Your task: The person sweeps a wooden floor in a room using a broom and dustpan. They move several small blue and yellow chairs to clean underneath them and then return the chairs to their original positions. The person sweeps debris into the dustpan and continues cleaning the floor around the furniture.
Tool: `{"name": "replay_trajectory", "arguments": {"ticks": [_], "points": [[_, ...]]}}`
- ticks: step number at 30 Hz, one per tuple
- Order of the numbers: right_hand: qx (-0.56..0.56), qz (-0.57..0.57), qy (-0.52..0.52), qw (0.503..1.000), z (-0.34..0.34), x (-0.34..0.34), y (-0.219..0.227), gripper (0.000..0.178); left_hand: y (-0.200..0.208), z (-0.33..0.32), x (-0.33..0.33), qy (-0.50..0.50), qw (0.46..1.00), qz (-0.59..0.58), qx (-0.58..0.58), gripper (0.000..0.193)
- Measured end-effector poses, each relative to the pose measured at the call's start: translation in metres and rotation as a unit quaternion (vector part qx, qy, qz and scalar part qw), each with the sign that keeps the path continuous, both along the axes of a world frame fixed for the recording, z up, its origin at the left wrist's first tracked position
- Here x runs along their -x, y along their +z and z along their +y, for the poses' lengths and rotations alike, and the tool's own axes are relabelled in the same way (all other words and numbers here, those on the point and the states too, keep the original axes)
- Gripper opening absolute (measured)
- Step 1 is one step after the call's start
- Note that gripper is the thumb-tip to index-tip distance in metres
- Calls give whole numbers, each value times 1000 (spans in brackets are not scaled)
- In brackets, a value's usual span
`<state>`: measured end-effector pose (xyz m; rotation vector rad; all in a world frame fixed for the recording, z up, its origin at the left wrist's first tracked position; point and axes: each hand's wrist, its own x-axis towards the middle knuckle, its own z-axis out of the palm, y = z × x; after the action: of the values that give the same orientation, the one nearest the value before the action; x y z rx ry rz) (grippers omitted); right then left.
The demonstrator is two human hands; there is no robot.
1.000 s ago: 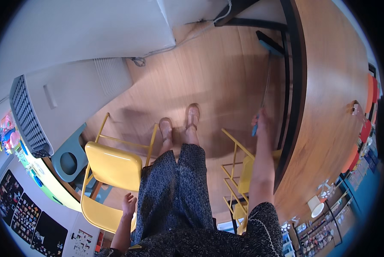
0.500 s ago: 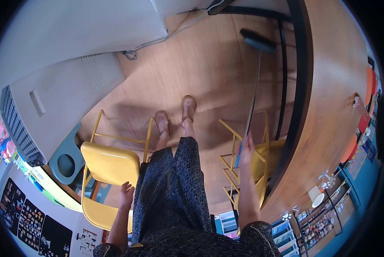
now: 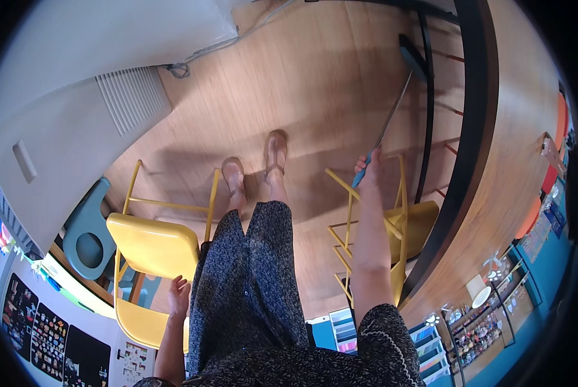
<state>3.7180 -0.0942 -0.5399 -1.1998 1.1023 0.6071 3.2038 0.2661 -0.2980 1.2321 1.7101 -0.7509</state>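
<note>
My right hand [image 3: 369, 169] is wrapped round the blue grip of a long-handled broom [image 3: 392, 115]. Its thin metal pole slants away to the far right. At its end the dark and blue-grey broom head [image 3: 413, 58] is at the floor, beside the black bar under the table. My left hand [image 3: 179, 297] holds nothing; its fingers are loosely bent and apart. Nearest to it is a yellow chair [image 3: 152, 242], just to the left of my leg. Another yellow chair [image 3: 413, 235] is partly behind my right forearm and under the table edge.
A wooden table [image 3: 518, 129] with a black edge and frame runs along the right. At the left stands a white cabinet with a vent [image 3: 131, 97], with a cable [image 3: 180, 69] by its corner. A blue-grey stool [image 3: 90, 242] sits beyond the left chair. Wooden floor [image 3: 315, 84] stretches ahead.
My right hand has moved forward with the broom. The broom head has swung right and turned, close to the black bar. The view has shifted slightly; my left hand stays low and empty.
</note>
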Motion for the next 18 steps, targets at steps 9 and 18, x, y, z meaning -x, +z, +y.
{"name": "replay_trajectory", "arguments": {"ticks": [9,18], "points": [[-11,39,-89,995,45,113,67,18,4,-6,1,-3,999,5,35,47],[24,167,-16,986,92,260,309,18,5,-13,5,-24,998,-53,25,43]]}}
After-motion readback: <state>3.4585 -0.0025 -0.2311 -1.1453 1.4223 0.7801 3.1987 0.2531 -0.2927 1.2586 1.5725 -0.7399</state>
